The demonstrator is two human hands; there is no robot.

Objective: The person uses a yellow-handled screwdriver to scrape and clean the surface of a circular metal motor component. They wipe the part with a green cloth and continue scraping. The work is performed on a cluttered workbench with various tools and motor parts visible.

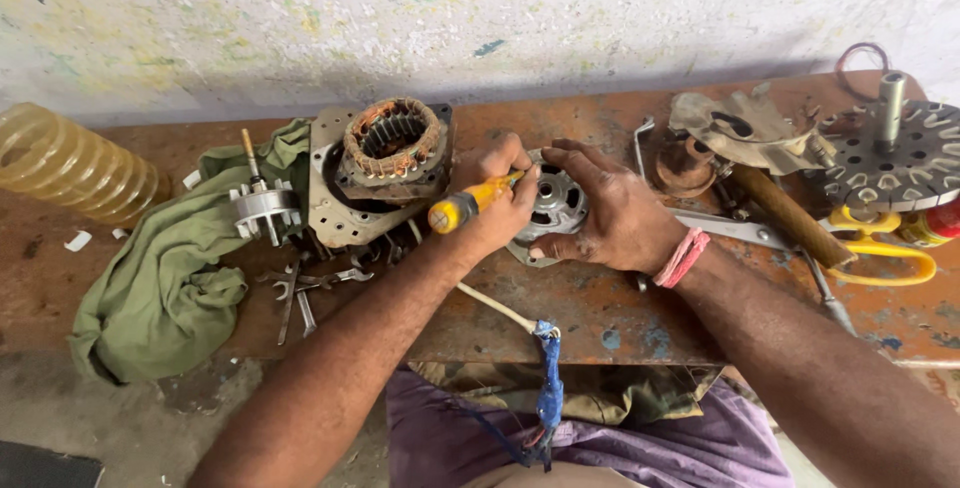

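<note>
Left hand [500, 198] grips a yellow-handled screwdriver [470, 203], tip at the round grey metal motor end-cover's [556, 206] nine o'clock; right hand [610, 213] spreads over it, steadying, on the rusty bench [600, 308].

A screw is likely being worked here, calling for firm, square pressure.

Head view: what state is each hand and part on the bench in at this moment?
Left hand: closed on the yellow-handled screwdriver.
Right hand: fingers spread, pressing on the round metal motor cover.
Motor cover: flat on the bench.
Stator: removed, copper windings exposed.
Rotor: out, on green cloth.
Yellow scissors: lying flat.
</note>
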